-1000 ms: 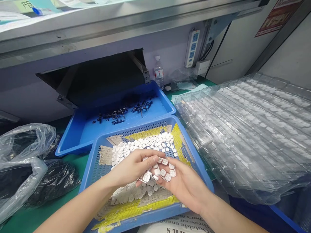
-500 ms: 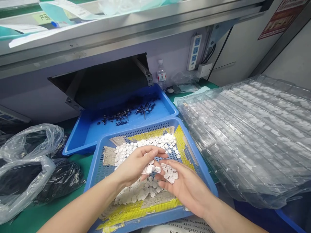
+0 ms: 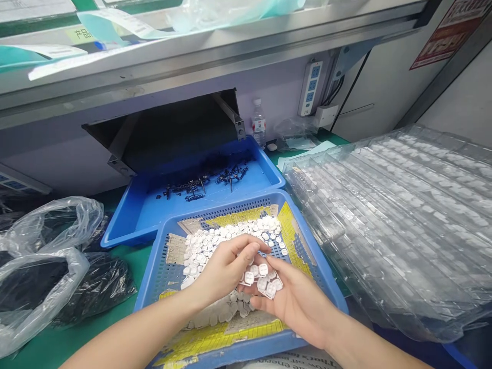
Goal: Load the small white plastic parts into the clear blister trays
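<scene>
Several small white square plastic caps [image 3: 271,284] lie in the cupped palm and fingers of my right hand [image 3: 302,300], palm up. My left hand [image 3: 226,264] curls over more of these caps, its fingertips meeting the fingers of the right. Both hands are above a blue perforated basket [image 3: 340,302] patched inside with yellow and grey tape. A layer of loose white caps [image 3: 215,236] covers much of the basket floor. My left fingers hide part of the caps between the hands.
Behind the basket sits a blue tray [image 3: 154,207] with black plastic parts [image 3: 194,187]. Clear stacked trays [image 3: 384,215] holding white pieces stand at the right. Plastic bags [image 3: 96,282] with black contents lie left. A water bottle [image 3: 258,123] stands by the wall, under a metal-edged shelf [image 3: 192,64].
My hands have drawn closer together, the left moving slightly right toward the right palm. The caps between them now sit more bunched. The whole view has shifted slightly.
</scene>
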`<state>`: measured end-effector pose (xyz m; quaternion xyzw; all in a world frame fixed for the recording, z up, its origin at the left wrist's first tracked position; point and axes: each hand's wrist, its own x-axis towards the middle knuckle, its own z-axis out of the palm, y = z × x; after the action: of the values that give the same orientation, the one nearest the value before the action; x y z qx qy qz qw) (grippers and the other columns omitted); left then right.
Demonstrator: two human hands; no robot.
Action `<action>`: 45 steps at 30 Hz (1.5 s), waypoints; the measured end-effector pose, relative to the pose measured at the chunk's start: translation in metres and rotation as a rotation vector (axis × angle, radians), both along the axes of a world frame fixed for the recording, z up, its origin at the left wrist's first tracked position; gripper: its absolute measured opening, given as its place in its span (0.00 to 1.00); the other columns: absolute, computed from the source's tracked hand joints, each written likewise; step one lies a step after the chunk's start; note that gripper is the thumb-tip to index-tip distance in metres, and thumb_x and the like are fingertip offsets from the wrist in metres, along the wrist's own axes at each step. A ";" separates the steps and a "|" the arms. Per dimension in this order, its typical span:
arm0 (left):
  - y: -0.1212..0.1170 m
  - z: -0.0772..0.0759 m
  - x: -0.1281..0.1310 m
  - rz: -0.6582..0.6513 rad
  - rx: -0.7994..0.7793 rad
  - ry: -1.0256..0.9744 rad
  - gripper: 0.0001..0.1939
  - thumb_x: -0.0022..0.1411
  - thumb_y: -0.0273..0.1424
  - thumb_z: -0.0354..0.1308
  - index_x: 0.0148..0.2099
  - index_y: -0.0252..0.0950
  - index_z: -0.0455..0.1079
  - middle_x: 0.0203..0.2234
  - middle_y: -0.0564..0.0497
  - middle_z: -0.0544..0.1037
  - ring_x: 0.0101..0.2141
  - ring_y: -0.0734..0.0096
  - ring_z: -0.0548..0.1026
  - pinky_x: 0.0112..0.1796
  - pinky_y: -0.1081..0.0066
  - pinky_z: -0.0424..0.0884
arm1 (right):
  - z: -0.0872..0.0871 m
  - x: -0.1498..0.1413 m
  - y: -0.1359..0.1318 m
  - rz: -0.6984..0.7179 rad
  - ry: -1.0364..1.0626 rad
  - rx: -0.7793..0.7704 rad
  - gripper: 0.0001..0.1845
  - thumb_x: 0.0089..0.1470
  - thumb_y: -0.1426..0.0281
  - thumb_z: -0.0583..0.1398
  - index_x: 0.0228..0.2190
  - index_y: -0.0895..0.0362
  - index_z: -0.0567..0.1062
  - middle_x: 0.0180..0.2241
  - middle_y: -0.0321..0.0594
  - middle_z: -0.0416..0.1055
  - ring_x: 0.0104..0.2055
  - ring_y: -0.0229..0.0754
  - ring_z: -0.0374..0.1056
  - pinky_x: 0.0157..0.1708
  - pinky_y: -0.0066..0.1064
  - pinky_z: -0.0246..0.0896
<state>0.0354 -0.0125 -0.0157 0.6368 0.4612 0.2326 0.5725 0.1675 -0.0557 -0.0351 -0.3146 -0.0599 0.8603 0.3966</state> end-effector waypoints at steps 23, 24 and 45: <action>-0.006 -0.010 0.013 0.280 -0.159 -0.547 0.19 0.60 0.44 0.46 0.40 0.34 0.66 0.38 0.45 0.71 0.38 0.68 0.70 0.41 0.69 0.67 | -0.003 0.001 0.001 -0.053 0.074 -0.085 0.11 0.50 0.69 0.52 0.31 0.63 0.70 0.28 0.43 0.69 0.30 0.39 0.67 0.32 0.33 0.61; -0.009 -0.009 0.012 0.164 -0.085 -0.484 0.22 0.59 0.47 0.44 0.43 0.35 0.65 0.42 0.45 0.69 0.42 0.64 0.68 0.44 0.67 0.64 | -0.004 0.001 0.001 -0.063 0.075 -0.085 0.10 0.50 0.69 0.52 0.30 0.62 0.70 0.27 0.42 0.69 0.29 0.39 0.67 0.32 0.32 0.61; 0.000 -0.053 0.004 -0.870 0.322 0.623 0.10 0.43 0.18 0.54 0.29 0.36 0.67 0.21 0.54 0.64 0.21 0.73 0.61 0.21 0.75 0.52 | -0.001 0.013 0.000 -0.361 -0.031 -0.180 0.03 0.46 0.73 0.57 0.26 0.60 0.71 0.24 0.38 0.68 0.19 0.31 0.61 0.12 0.18 0.52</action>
<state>0.0396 -0.0123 -0.0690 0.8864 0.2620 -0.1569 0.3480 0.1807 -0.0560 -0.0357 -0.3674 0.0686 0.7723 0.5137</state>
